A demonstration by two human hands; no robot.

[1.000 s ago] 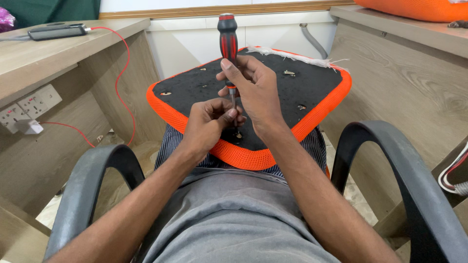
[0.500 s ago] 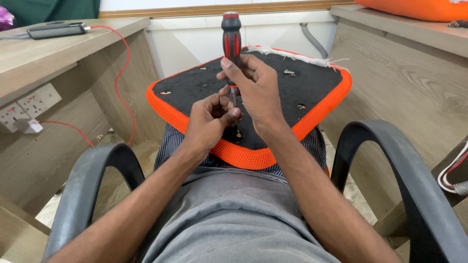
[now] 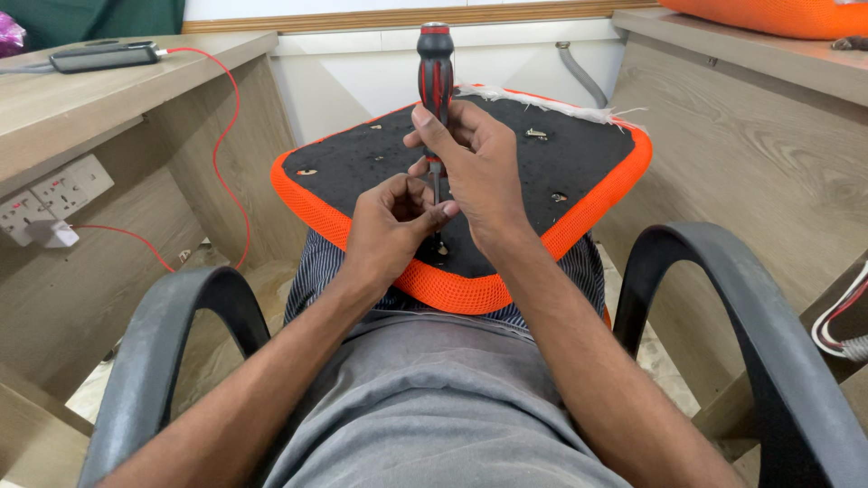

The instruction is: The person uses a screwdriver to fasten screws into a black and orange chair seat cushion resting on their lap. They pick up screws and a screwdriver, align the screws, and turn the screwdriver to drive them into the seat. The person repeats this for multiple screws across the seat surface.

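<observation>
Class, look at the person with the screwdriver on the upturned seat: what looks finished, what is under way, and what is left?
Done: nothing can be confirmed as finished. In hand: the right hand holds the screwdriver upright on the seat's black underside, while the left hand steadies its shaft near the tip. Left: several small metal fittings elsewhere on the underside lie untouched; their state is too small to tell.
</observation>
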